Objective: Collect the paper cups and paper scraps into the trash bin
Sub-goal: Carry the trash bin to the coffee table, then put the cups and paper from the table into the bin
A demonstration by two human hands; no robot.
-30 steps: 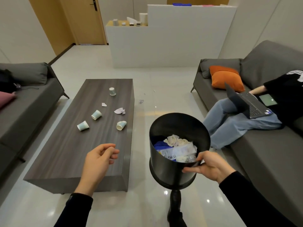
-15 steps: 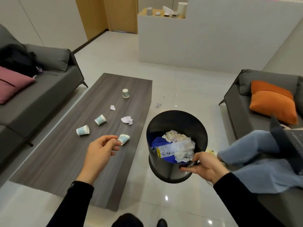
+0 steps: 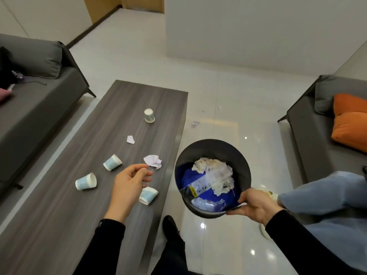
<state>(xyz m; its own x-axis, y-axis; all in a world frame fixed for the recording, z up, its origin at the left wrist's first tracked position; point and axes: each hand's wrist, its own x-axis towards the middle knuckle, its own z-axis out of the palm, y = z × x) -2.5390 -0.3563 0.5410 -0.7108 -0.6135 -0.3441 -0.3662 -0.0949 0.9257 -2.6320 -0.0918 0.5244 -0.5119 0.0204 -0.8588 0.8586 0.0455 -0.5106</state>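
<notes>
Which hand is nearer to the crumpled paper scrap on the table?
Left. The left hand hovers just beside the crumpled paper scrap; the right hand grips the trash bin rim.

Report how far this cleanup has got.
Done: little. The bin holds crumpled paper and a wrapper, with no cup in sight. In hand: the right hand grips the bin's rim beside the table; the left hand hovers empty over the nearest cup. Left: four cups on the table, including an upturned cup, two paper scraps there, and floor scraps.
</notes>
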